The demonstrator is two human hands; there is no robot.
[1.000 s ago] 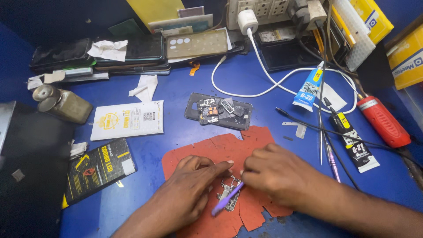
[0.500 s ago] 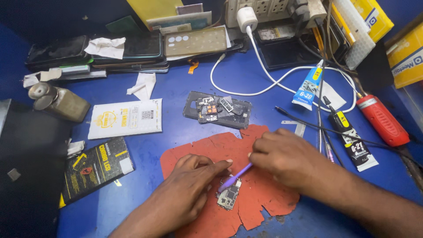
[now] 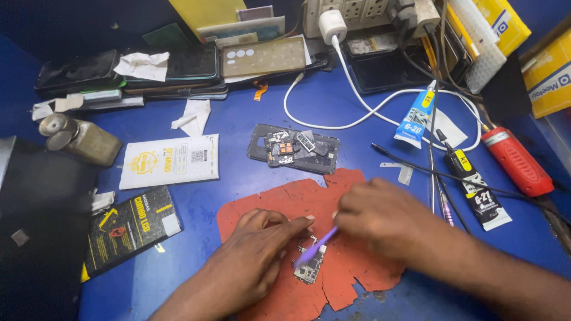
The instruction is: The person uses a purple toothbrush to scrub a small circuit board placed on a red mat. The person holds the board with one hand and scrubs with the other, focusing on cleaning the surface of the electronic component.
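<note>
Head view looks down on a small circuit board [image 3: 310, 267] lying on a torn red mat [image 3: 309, 205], near the front edge of the blue desk [image 3: 238, 125]. The left hand [image 3: 253, 261] rests palm down on the mat just left of the board, fingers loosely curled and stretched toward its upper end, touching or almost touching it; they grip nothing that can be seen. The right hand [image 3: 386, 220] is somewhat blurred; its fingers are closed around the upper end of a thin purple tool [image 3: 316, 245], whose tip slants down onto the board.

Just behind the mat, toward the middle of the desk, lies an opened phone frame [image 3: 294, 148] with loose parts on it. Left of that sit a white packet [image 3: 169, 161] and, nearer the front left corner, a black packet with yellow print [image 3: 128, 229]. A brass-coloured bottle [image 3: 80, 139] lies on its side near the left edge. To the right of the mat are a black glue tube [image 3: 476, 187], a blue-and-white glue tube [image 3: 416, 119] and a red-handled tool [image 3: 516, 160], near the right edge. A white charger cable [image 3: 357, 101] loops across the desk from a plug [image 3: 332, 25] at the back edge, where phones and cases [image 3: 178, 65] are stacked.
</note>
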